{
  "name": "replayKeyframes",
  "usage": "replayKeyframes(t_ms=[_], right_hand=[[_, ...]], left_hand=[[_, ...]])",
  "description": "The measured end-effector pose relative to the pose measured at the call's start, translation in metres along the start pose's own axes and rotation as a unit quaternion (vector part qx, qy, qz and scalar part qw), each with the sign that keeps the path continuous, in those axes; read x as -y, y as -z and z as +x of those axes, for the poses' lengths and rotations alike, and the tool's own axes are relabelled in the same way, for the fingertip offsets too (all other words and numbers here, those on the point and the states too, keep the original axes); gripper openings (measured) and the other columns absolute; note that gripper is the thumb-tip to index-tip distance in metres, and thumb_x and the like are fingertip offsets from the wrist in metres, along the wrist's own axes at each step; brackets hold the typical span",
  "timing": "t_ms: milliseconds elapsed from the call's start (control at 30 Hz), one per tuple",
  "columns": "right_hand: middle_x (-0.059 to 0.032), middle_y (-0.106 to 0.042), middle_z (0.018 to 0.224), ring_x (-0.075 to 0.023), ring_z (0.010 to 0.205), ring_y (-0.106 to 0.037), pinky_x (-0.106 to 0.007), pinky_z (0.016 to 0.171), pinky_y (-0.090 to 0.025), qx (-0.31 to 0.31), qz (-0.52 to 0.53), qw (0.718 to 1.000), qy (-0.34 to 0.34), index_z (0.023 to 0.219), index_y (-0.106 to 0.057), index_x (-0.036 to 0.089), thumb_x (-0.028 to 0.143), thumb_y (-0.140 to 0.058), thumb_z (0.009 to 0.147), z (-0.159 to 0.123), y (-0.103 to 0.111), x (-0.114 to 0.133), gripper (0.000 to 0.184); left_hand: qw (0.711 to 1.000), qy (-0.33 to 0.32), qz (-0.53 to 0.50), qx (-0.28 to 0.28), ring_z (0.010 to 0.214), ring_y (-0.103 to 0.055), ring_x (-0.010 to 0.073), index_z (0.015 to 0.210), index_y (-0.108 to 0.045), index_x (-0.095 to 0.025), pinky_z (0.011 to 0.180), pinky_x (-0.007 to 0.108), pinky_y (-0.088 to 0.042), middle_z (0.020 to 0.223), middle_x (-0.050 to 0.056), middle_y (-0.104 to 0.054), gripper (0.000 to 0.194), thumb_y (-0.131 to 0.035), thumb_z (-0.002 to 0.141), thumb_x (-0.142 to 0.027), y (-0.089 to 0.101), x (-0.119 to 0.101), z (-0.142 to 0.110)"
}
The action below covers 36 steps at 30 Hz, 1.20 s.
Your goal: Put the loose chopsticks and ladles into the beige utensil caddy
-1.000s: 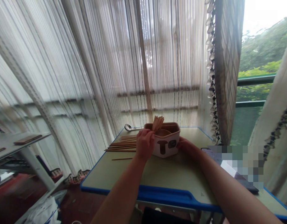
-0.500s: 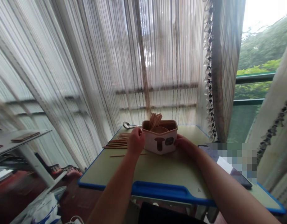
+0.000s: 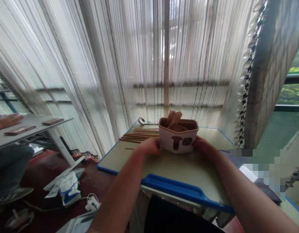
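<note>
Standing on the table (image 3: 183, 170), the box (image 3: 167, 137) is touched on its left by the left hand (image 3: 151, 145) and on its right by the right hand (image 3: 202, 144) — how far either is closed cannot be told. Thin sticks (image 3: 174, 118) are held inside it; long sticks (image 3: 137, 137) are laid at left.

Daylight sifted through the striped curtain (image 3: 139, 48) at twelve o'clock, glaring in patches, leaving the near face of the box (image 3: 180, 139) in soft shade and the floor (image 3: 91, 174) at eight o'clock dim. Outlines looked soft, edges stretched aslant; coarse blocks masked a patch at four o'clock.
</note>
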State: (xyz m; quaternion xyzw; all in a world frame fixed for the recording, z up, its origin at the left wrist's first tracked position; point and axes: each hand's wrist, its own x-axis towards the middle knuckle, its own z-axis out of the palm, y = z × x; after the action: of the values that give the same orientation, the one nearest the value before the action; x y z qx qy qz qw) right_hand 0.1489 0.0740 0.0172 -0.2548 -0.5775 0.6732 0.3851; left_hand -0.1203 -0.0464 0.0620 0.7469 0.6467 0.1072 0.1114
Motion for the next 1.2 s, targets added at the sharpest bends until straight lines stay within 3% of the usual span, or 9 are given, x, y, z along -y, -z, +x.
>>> replayKeyframes(t_ms=[200, 333, 433, 633, 767, 933, 1000, 1067, 1200], right_hand=[[-0.0045, -0.073, 0.097, -0.0281, 0.095, -0.065, -0.039, 0.083, -0.048, -0.016, -0.017, 1.0, 0.001, 0.096, -0.064, 0.02, 0.008, -0.055, 0.052, 0.001, 0.002, -0.002, 0.047], [-0.0044, -0.072, 0.098, -0.0271, 0.095, -0.065, -0.037, 0.08, -0.05, -0.001, -0.02, 1.0, -0.001, 0.101, -0.064, 0.02, 0.009, -0.056, 0.053, 0.003, 0.005, -0.004, 0.049], [-0.0034, -0.073, 0.098, -0.0257, 0.095, -0.066, -0.035, 0.079, -0.05, -0.001, -0.02, 1.0, -0.003, 0.1, -0.064, 0.02, 0.008, -0.056, 0.053, 0.003, 0.005, -0.003, 0.049], [-0.0047, -0.073, 0.097, -0.0282, 0.095, -0.066, -0.039, 0.081, -0.05, -0.018, -0.039, 0.999, -0.009, 0.101, -0.065, 0.02, 0.011, -0.054, 0.052, 0.0, -0.001, 0.001, 0.052], [-0.0053, -0.073, 0.097, -0.0287, 0.095, -0.065, -0.039, 0.079, -0.05, -0.017, -0.03, 0.999, -0.011, 0.097, -0.065, 0.02, 0.011, -0.054, 0.051, 0.0, -0.001, 0.001, 0.048], [-0.0047, -0.073, 0.095, -0.0278, 0.092, -0.066, -0.038, 0.078, -0.049, -0.002, 0.013, 1.0, -0.002, 0.098, -0.064, 0.02, 0.008, -0.054, 0.051, 0.004, 0.003, -0.005, 0.05], [-0.0047, -0.073, 0.096, -0.0275, 0.092, -0.066, -0.037, 0.077, -0.049, 0.001, 0.011, 1.0, 0.007, 0.098, -0.065, 0.019, 0.008, -0.053, 0.05, 0.005, 0.004, -0.005, 0.05], [-0.0045, -0.073, 0.095, -0.0276, 0.092, -0.065, -0.038, 0.077, -0.049, -0.001, 0.008, 1.0, 0.014, 0.095, -0.065, 0.019, 0.007, -0.052, 0.049, 0.005, 0.002, -0.004, 0.05], [-0.0037, -0.073, 0.092, -0.0271, 0.093, -0.065, -0.039, 0.08, -0.049, -0.003, 0.018, 1.0, 0.012, 0.098, -0.065, 0.019, 0.007, -0.051, 0.049, 0.003, -0.002, -0.002, 0.052]], left_hand=[[0.994, 0.054, 0.093, 0.001, 0.079, -0.066, 0.0283, 0.08, -0.072, -0.018, 0.066, 0.033, -0.051, 0.084, 0.012, -0.071, 0.025, -0.062, 0.065, -0.036, -0.004, -0.007, -0.002], [0.993, 0.026, 0.114, -0.016, 0.092, -0.066, 0.0295, 0.097, -0.07, -0.018, 0.075, 0.035, -0.052, 0.099, 0.013, -0.07, 0.031, -0.059, 0.071, -0.03, -0.008, -0.015, -0.003], [0.993, 0.0, 0.116, -0.011, 0.092, -0.066, 0.0294, 0.096, -0.07, -0.016, 0.075, 0.035, -0.052, 0.101, 0.015, -0.07, 0.028, -0.054, 0.075, -0.025, -0.007, -0.024, -0.005], [0.996, -0.071, 0.035, -0.037, 0.081, -0.065, 0.0227, 0.085, -0.068, -0.016, 0.07, 0.028, -0.049, 0.087, 0.009, -0.07, 0.018, -0.054, 0.077, -0.023, 0.006, -0.039, -0.013], [0.977, -0.152, -0.079, -0.13, 0.076, -0.06, 0.0159, 0.089, -0.066, -0.016, 0.07, 0.024, -0.045, 0.081, 0.004, -0.067, 0.017, -0.052, 0.08, -0.019, 0.01, -0.043, -0.018], [0.896, -0.208, -0.322, -0.223, 0.07, -0.052, 0.0116, 0.089, -0.063, -0.015, 0.065, 0.022, -0.042, 0.077, 0.002, -0.06, 0.014, -0.055, 0.083, -0.025, 0.012, -0.048, -0.022], [0.831, -0.207, -0.455, -0.244, 0.064, -0.049, 0.0093, 0.087, -0.061, -0.015, 0.059, 0.02, -0.039, 0.072, 0.0, -0.056, 0.017, -0.06, 0.082, -0.031, 0.014, -0.048, -0.023], [0.748, -0.202, -0.573, -0.267, 0.062, -0.047, 0.0072, 0.085, -0.06, -0.016, 0.057, 0.018, -0.039, 0.069, -0.002, -0.053, 0.019, -0.066, 0.079, -0.032, 0.017, -0.046, -0.025], [0.611, -0.188, -0.708, -0.299, 0.057, -0.046, 0.0045, 0.084, -0.06, -0.017, 0.059, 0.018, -0.043, 0.065, -0.005, -0.051, 0.02, -0.072, 0.075, -0.031, 0.025, -0.041, -0.024]])
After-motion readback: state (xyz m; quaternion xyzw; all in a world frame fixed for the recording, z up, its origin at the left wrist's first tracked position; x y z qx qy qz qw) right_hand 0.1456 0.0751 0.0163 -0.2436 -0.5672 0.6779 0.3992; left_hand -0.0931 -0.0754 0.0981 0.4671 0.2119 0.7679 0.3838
